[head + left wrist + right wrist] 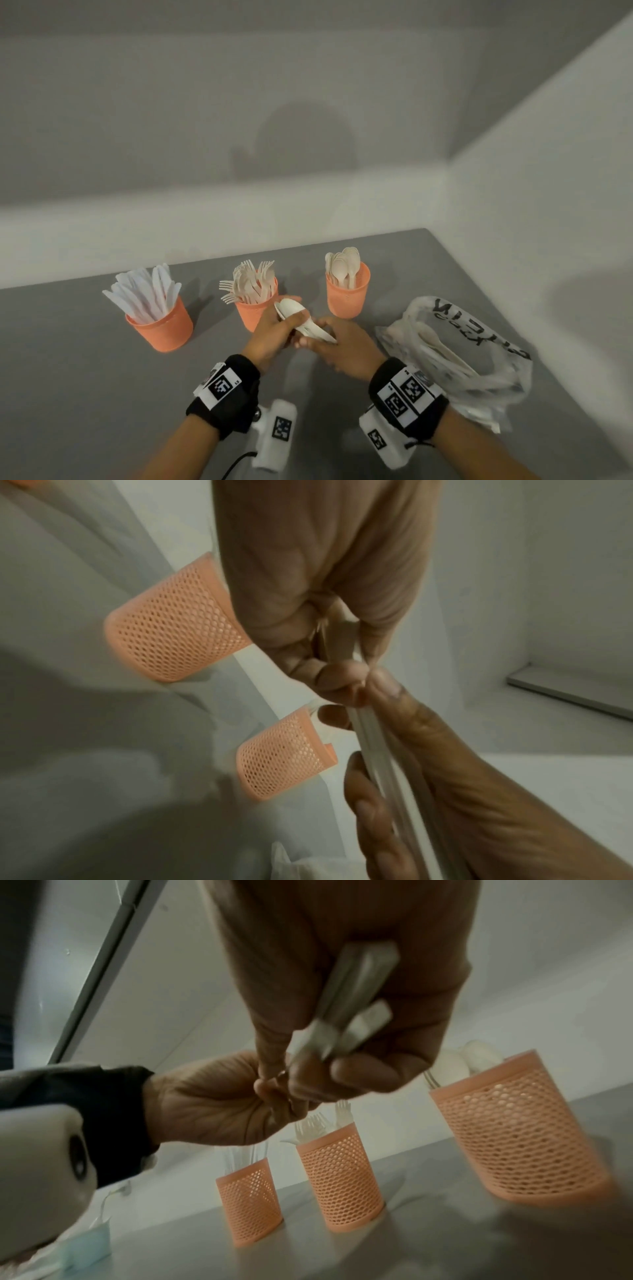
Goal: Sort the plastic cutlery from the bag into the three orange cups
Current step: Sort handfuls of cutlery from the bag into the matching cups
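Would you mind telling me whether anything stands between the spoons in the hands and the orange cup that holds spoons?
Nothing visible does. The bundle of white plastic spoons is held above the grey table, and the orange mesh cup of spoons stands just beyond, to the right, with an open top.

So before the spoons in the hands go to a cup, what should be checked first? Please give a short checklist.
1. Both hands hold the spoons: left hand and right hand grip them. Ok.
2. Bundle holds spoons only: bowls show, handles hidden. Cannot tell.
3. Spoon cup upright on the table: ok.
4. Room left in the spoon cup: cannot tell.
5. Path clear of the fork cup: the hands are just in front of it. Not ok.
6. Bag empty: pieces remain. Not ok.
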`<state>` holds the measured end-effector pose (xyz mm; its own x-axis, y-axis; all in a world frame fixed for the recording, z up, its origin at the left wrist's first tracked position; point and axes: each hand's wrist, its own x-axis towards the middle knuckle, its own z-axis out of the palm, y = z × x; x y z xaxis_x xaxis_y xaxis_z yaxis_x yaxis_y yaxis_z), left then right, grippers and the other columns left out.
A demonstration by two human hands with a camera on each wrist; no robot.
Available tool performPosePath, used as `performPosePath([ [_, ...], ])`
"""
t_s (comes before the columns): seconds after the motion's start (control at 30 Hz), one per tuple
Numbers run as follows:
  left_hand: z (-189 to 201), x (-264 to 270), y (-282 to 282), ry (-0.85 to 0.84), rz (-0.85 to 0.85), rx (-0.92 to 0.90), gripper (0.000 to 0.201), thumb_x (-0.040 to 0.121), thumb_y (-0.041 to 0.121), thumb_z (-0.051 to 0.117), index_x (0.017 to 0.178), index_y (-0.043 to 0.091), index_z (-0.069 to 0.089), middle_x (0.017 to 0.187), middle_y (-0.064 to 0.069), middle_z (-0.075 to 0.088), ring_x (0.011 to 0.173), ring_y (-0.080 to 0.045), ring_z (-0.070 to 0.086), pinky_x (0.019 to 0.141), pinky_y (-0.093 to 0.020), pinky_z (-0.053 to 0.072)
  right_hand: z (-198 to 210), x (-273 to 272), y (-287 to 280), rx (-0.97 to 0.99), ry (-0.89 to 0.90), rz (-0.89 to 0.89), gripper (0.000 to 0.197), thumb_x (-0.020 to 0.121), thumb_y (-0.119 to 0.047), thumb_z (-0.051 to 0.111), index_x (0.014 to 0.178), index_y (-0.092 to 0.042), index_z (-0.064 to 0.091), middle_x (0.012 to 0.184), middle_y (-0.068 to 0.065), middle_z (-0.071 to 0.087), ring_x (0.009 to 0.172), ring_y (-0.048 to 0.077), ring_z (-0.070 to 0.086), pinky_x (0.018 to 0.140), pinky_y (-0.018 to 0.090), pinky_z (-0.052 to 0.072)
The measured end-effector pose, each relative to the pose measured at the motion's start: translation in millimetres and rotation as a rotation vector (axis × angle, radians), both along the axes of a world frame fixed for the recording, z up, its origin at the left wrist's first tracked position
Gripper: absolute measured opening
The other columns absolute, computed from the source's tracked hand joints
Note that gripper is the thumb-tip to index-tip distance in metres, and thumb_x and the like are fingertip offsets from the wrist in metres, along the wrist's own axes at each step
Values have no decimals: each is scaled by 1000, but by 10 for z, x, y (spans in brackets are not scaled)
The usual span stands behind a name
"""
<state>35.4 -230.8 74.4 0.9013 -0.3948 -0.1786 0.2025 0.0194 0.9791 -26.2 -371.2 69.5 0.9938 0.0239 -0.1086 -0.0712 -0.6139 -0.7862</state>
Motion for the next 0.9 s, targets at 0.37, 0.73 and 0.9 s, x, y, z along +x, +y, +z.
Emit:
performPosePath([
  [0.37,747,509,-474,-606,298,84,20,91,11,54,103,15,39,82,-14,59,54,-24,58,44,-20,51,321,-415,-817,70,-162,-436,23,91,-24,57,108,-10,60,80,4,62,78,17,58,79,28,45],
  [0.73,703,758,-1015,-1016,19,422,23,93,16,51,112,6,43,86,-8,58,70,-34,61,68,-43,53,34,-760,-1642,-267,69,-461,18,86,-12,52,97,-6,64,95,8,67,87,22,58,78,27,43],
  [0.9,516,808,-1119,-1003,-117,595,21,94,16,49,113,5,46,87,-12,61,70,-29,56,68,-31,42,2,-776,-1701,-492,248,-316,35,85,-26,58,118,-16,57,116,5,63,107,22,58,93,32,46],
])
